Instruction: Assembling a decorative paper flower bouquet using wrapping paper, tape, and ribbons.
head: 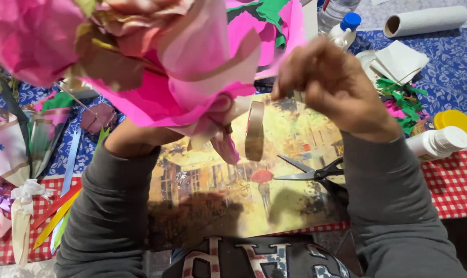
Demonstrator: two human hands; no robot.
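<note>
My left hand (141, 135) is mostly hidden behind a big pink and brownish tissue-paper flower bunch (156, 56) that it holds up close to the camera. My right hand (332, 85) is raised beside the bunch, fingers pinched on a strip of clear tape (255, 128) that hangs down in a loop from the bunch's base. Below both hands lies a printed picture board (228, 190) showing a rainy street scene. Black-handled scissors (310, 172) rest open on the board's right side.
At right stand a white glue bottle (436, 143), a yellow lid (455, 121), green and pink paper scraps (400, 103), white paper squares (400, 62), a blue-capped bottle (345, 31) and a paper roll (426, 20). At left lie wrapped flowers (9, 154) and coloured paper strips (56, 213).
</note>
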